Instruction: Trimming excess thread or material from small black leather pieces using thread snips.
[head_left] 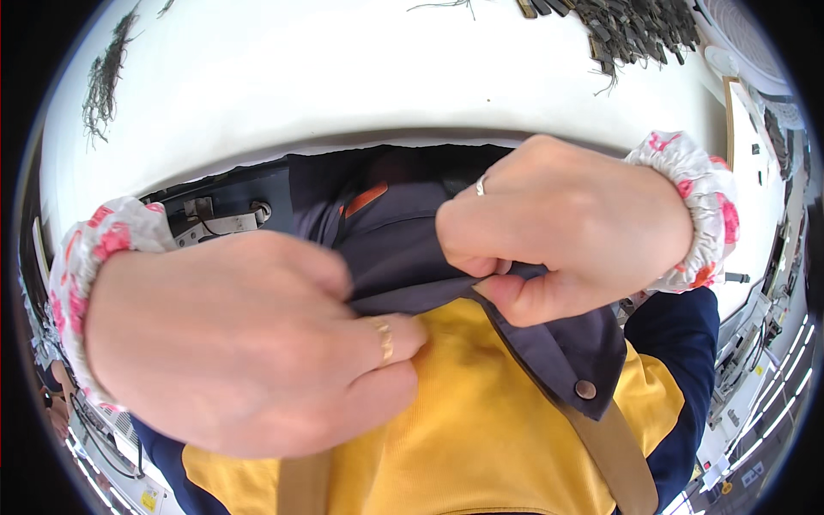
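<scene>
A dark grey garment (403, 249) lies against my front, its near edge folded up between my hands. Thumb and curled fingers of my right hand (571, 223) pinch that edge. My left hand (249, 343) is closed at the other end of the same edge, slightly blurred, with its fingertips hidden. Right of centre hangs a corner of the garment with a round metal snap button (585, 390). Farther up the cloth shows an orange strip (366, 199).
Ahead is a white table (343, 77). A pile of dark fabric strips (639, 34) lies at its far right, and a bunch of loose threads (107, 81) at its far left. Metal machine parts (215, 219) show below the table edge, beyond my left hand.
</scene>
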Available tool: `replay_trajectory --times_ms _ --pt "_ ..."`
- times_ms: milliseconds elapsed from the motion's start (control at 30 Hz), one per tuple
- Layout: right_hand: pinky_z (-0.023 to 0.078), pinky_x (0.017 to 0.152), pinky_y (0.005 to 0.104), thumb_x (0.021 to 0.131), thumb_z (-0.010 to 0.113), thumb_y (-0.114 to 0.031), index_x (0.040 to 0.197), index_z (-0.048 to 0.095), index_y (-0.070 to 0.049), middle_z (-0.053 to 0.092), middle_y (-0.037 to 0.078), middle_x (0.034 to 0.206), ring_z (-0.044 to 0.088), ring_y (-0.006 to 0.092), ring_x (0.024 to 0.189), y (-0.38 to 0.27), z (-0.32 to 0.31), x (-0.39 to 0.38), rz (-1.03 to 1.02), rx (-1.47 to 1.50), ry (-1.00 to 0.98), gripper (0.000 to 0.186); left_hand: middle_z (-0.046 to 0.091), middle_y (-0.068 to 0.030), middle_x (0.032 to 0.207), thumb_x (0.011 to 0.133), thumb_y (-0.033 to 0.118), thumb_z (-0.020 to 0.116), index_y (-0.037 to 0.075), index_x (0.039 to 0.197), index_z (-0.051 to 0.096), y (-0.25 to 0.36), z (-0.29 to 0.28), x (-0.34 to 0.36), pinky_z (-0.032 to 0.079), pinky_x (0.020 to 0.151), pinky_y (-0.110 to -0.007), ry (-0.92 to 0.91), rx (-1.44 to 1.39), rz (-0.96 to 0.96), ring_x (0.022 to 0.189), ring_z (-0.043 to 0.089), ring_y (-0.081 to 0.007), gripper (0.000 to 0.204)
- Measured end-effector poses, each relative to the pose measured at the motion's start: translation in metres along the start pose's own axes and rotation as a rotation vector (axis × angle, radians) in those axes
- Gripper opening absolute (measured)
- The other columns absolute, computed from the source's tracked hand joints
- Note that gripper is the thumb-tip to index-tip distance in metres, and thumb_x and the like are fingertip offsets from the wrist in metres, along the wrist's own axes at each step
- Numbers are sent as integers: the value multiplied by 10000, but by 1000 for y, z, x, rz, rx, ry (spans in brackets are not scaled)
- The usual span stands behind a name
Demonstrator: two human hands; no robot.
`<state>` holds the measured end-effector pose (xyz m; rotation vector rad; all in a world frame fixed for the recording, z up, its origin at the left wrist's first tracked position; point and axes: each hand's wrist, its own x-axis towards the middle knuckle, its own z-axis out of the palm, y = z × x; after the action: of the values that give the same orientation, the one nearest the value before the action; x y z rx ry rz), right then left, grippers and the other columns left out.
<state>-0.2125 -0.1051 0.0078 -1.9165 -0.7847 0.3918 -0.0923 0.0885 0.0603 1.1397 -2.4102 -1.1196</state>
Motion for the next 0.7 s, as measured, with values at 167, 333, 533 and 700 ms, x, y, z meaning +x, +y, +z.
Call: replay_trajectory --times_ms 167,333,533,700 --pt "427 512 407 666 620 -86 709 495 -37 521 109 579 550 332 577 18 10 -14 74 25 -12 141 614 -64 1012 794 244 627 37 1034 625 -5 29 12 380 791 -379 173 -129 -64 693 531 -145 317" --pt "459 584 386 750 669 -187 815 545 -33 585 98 728 582 305 679 18 -2 -24 14 26 -10 208 607 2 871 852 277 606 58 1124 588 -17 43 27 315 783 -340 147 -232 85 743 503 -159 350" --pt "480 602 312 797 673 -147 847 568 -17 601 92 734 608 222 668 4 -61 -17 176 32 83 175 577 5 680 925 297 534 68 976 616 -25 51 29 335 814 -374 470 -191 98 704 558 -193 249" --pt "461 597 254 834 671 -171 886 603 -3 598 28 732 556 103 644 10 -106 -6 113 -105 284 188 624 -27 702 922 269 540 53 1034 621 -38 10 20 347 877 -391 94 -497 154 668 593 -214 256"
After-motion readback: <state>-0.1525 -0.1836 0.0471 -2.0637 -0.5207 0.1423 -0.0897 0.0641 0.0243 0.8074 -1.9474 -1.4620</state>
